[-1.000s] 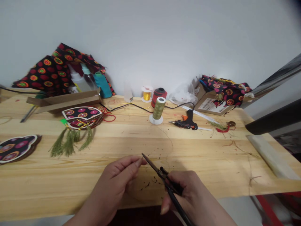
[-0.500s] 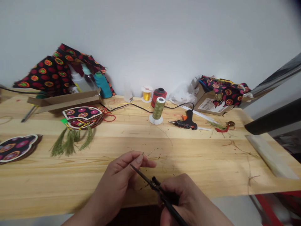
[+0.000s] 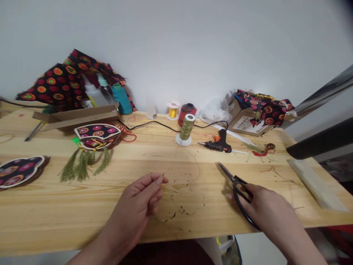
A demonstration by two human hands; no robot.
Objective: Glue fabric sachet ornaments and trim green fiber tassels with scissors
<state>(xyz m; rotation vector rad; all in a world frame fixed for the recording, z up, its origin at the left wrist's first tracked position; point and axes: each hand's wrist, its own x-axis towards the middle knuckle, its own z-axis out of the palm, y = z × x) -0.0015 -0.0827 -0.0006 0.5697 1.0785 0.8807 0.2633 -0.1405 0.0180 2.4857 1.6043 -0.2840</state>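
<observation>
My left hand (image 3: 146, 197) is closed in a pinch near the middle of the wooden table (image 3: 68, 217). A tiny end of thread (image 3: 163, 174) pokes out between its thumb and forefinger; the rest of it is hidden. Over to the right, my right hand (image 3: 259, 206) grips a pair of black-handled scissors (image 3: 234, 180), their blades pointing away and looking closed. Dark snippets (image 3: 180, 209) lie scattered between the two hands. Beyond them stands a spool of olive-green thread (image 3: 186, 129), with a loose strand curving down from it across the wood.
Fabric-covered pieces with green tassels (image 3: 96, 138) lie at the left, and a cloud-shaped piece (image 3: 20, 171) sits at the edge. A black glue gun (image 3: 219, 142) rests right of the spool. A cardboard box (image 3: 245, 119) with patterned cloth and a pale slab (image 3: 317, 184) are farther right.
My right hand has moved the scissors away from my left hand, to the right and a little up, and the blades have closed. My left hand stays pinched, its fingers more curled.
</observation>
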